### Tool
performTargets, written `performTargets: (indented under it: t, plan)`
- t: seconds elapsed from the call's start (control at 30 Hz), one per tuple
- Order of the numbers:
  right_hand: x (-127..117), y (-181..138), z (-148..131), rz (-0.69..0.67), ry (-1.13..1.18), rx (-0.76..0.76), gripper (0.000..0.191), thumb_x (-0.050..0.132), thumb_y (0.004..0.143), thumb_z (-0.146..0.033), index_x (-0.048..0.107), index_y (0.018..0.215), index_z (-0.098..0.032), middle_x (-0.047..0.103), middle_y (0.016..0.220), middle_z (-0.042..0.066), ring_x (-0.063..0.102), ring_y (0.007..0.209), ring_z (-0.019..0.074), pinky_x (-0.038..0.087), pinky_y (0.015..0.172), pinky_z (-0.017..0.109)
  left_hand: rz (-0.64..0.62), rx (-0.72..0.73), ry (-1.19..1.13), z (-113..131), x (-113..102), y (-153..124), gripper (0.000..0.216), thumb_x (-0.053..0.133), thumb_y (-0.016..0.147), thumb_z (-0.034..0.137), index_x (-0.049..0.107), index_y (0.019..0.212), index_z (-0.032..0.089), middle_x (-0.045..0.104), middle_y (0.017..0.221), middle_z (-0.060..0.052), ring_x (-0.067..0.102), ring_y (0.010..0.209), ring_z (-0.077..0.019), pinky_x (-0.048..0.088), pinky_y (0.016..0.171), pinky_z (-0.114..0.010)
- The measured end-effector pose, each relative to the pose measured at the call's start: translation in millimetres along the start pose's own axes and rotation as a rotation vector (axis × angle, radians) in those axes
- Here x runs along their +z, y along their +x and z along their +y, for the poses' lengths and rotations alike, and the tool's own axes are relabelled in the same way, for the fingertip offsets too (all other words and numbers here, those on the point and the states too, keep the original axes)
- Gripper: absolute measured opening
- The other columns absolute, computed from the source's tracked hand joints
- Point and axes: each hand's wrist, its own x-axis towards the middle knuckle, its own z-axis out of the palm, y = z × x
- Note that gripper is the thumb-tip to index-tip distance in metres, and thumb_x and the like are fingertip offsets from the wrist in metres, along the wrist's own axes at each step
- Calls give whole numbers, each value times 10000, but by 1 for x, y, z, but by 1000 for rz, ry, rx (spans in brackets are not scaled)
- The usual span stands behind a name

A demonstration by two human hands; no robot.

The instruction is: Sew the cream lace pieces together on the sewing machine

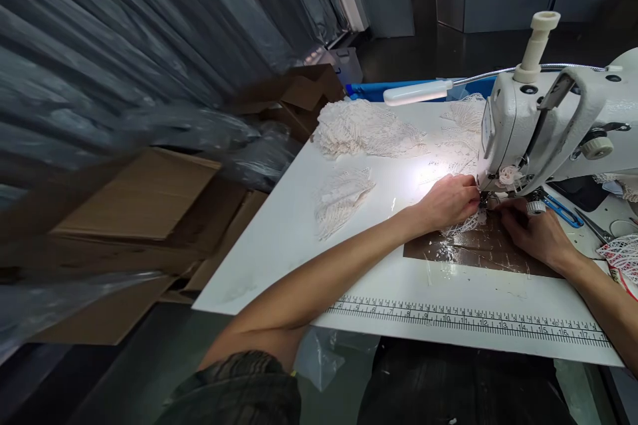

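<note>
My left hand [448,203] is at the needle area of a white sewing machine [513,126], fingers bent and closed on a white lace piece [461,227] that shows below them. My right hand [535,234] is on the other side of the presser foot [483,199], with its fingers curled in and the fingertips close to the foot. What those fingers pinch, if anything, is hidden. Both hands are over a brown sheet [478,251] taped to the white table [299,252], with white scraps scattered on it.
A lace pile [363,129] and a separate lace piece [343,202] lie left on the table. A lamp [417,93] lights the work. Blue-handled snips [563,211] and scissors [595,229] lie right. A printed ruler [448,319] runs along the front edge. Cardboard boxes [139,192] stand left.
</note>
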Motion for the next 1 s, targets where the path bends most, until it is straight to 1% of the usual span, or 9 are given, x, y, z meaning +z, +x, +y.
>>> performTargets:
  t: [0.1,0.2,0.37,0.4,0.5,0.57,0.67,0.83,1.0]
  plan:
    - [0,-1,0,-12,-1,9,265,462,897,-365,666,942,-202,694,908,77,634,787,223,456,636,312,24,39,63,1,3,3,217,472,877,217,629,739,159,619,788,-62,554,693,-164,430,617,-320]
    - [-2,-3,-1,-18,36,-1,268,452,894,-357,662,948,-198,689,909,73,625,777,218,447,632,311,107,57,78,-5,3,3,138,500,832,197,589,732,164,607,765,-55,530,680,-160,434,626,-325]
    - [-7,-6,-5,-21,83,20,263,451,893,-351,660,941,-197,674,842,57,593,699,198,426,602,302,483,-167,1,-20,-14,-9,126,472,854,147,570,933,144,627,968,-95,563,812,-170,492,654,-313]
    - [-7,-6,-6,-21,87,33,268,451,896,-361,658,940,-197,670,826,54,585,680,194,421,594,301,474,-138,-46,-20,-16,-12,125,477,871,163,571,950,143,629,974,-93,575,836,-171,509,670,-315]
    - [-6,-7,-8,-22,97,65,281,444,907,-391,646,923,-196,660,789,47,571,641,186,418,583,300,207,124,-272,-13,-14,-21,113,540,899,239,612,928,157,652,921,-60,616,845,-149,550,716,-296]
    - [-6,-8,-9,-17,99,70,286,439,914,-405,635,902,-198,657,781,49,570,637,185,421,586,302,86,225,-337,-7,-8,-25,128,553,918,251,645,929,164,668,936,-62,635,873,-145,561,765,-295]
    - [-6,-8,-9,-12,108,58,294,428,926,-413,628,892,-200,659,804,61,581,666,190,430,598,305,105,207,-280,-4,2,-27,216,473,976,236,663,917,154,674,922,-78,638,868,-148,561,777,-302]
    - [-8,-8,-10,-33,117,68,311,438,926,-434,635,906,-195,668,826,79,597,700,202,441,599,307,220,143,-246,-4,4,-29,253,425,1008,253,630,897,155,672,926,-72,623,859,-137,554,766,-292]
    - [-9,-8,-14,-23,106,66,350,441,915,-443,671,958,-183,689,905,96,620,722,210,472,631,320,271,198,-138,0,5,-31,233,441,1008,238,625,896,149,690,946,-75,629,861,-147,518,769,-300]
